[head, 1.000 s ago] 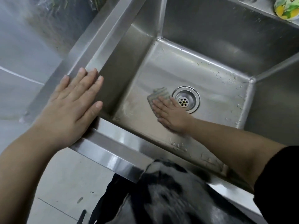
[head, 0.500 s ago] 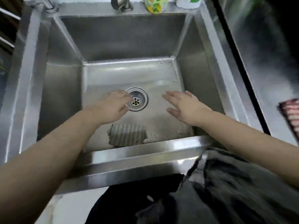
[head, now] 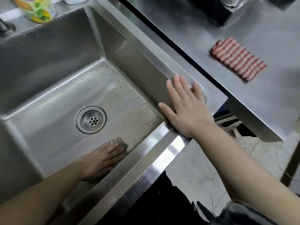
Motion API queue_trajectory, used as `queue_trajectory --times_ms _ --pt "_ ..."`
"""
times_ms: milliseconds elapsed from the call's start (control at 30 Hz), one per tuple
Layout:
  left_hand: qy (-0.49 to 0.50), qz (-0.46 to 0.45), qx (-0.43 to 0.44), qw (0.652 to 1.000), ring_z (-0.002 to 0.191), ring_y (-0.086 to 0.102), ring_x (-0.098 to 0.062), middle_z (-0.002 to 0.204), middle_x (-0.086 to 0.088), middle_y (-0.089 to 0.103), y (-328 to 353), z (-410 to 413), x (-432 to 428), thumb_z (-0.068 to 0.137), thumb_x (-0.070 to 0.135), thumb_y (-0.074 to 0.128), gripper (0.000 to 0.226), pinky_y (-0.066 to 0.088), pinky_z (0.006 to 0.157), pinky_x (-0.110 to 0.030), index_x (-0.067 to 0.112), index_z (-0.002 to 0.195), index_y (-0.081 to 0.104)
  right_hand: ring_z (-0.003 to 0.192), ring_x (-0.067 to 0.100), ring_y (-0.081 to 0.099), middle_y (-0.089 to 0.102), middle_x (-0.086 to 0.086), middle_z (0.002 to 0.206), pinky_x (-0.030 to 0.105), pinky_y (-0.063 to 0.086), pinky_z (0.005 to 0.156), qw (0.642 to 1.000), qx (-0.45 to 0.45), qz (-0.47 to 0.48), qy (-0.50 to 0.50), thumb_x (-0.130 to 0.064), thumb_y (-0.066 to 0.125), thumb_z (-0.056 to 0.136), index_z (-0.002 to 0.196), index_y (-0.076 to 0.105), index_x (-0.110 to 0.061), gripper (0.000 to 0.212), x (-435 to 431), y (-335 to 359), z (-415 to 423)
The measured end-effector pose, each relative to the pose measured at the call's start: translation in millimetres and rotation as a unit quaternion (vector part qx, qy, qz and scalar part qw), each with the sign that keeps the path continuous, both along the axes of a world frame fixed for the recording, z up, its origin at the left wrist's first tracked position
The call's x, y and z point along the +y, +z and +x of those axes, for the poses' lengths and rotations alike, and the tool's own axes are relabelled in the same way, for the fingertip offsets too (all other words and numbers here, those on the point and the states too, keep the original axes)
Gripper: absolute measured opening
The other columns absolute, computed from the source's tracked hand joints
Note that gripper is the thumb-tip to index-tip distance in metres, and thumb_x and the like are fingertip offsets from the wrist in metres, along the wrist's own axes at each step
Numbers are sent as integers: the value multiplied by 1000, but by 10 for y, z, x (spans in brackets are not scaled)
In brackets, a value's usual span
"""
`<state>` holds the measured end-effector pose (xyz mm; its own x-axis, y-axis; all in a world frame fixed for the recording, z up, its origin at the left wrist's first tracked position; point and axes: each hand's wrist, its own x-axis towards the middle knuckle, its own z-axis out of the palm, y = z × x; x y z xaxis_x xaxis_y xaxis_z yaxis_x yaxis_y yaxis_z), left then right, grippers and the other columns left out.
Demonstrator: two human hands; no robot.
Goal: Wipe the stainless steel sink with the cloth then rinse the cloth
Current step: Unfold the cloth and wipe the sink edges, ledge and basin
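The stainless steel sink (head: 53,51) fills the left of the view, with a round drain (head: 90,119) in its wet floor. My left hand (head: 101,161) lies flat on the grey ribbed cloth (head: 121,142) and presses it onto the sink floor against the front wall. Only the cloth's far edge shows past my fingertips. My right hand (head: 185,108) rests flat, fingers spread, on the sink's front right corner rim.
A yellow-green bottle (head: 36,8) stands on the back ledge beside the tap base (head: 4,26). A red-and-white striped cloth (head: 237,60) lies on the steel counter (head: 267,98) to the right. A dark gap separates sink and counter. Tiled floor shows below.
The cloth went from my right hand to my left, which now presses it by the front wall. My right hand left the basin and settled on the right corner rim. The view swung right.
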<state>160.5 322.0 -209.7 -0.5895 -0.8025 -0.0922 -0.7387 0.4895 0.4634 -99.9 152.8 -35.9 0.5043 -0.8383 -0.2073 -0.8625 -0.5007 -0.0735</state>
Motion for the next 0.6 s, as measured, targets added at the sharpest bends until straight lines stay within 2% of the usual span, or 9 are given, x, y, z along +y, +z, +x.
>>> queue_trajectory --times_ms 67,133,200,300,433,500,600 --pt "20 -19 -46 999 143 -5 -12 157 10 -7 -163 -102 -208 101 36 11 50 1 114 -25 25 149 6 144 15 -15 -15 2 157 40 -12 116 1000 -8 -5 1 -57 10 95 149 -6 -21 67 3 -6 -2" --pt "35 -28 -103 994 143 -8 -16 156 0 17 -329 -183 -571 99 40 5 51 4 113 -35 24 147 14 144 14 -15 -14 0 157 38 -13 116 1000 -13 -11 -1 -59 6 92 149 -6 -22 69 5 -19 -7" --pt "46 -26 -144 988 143 1 -23 148 -8 36 -381 -207 -919 98 42 5 53 3 111 -39 21 145 21 144 13 -15 -13 0 157 38 -12 116 1000 -14 -11 -5 -59 3 89 149 -3 -22 71 3 -26 0" --pt "-4 -40 -138 990 144 1 -24 152 -5 29 -363 -217 -909 98 42 12 52 7 114 -43 26 147 11 144 13 -13 -11 0 158 39 -11 117 1000 -21 -2 -9 -55 6 91 149 0 -22 68 3 -18 6" --pt "-112 -41 -69 990 144 7 -26 156 -4 16 -344 -173 -734 98 36 31 53 13 115 -48 21 148 19 143 13 -18 -14 -1 157 41 -10 117 1000 -20 4 12 -53 2 86 149 -2 -22 70 0 -3 -10" --pt "-119 -59 -87 987 145 6 -24 156 0 19 -405 -197 -952 99 39 30 51 11 115 -45 27 147 20 141 10 -23 -17 -6 155 40 -14 115 999 -30 18 22 -54 1 84 149 -4 -24 71 -82 40 -8" --pt "-82 -96 -135 983 142 14 -26 151 -1 32 -478 -348 -1446 98 39 23 48 14 112 -43 25 144 30 141 8 -15 -2 -4 158 41 -15 114 997 -43 -14 60 -54 5 86 150 6 -21 72 -455 59 133"
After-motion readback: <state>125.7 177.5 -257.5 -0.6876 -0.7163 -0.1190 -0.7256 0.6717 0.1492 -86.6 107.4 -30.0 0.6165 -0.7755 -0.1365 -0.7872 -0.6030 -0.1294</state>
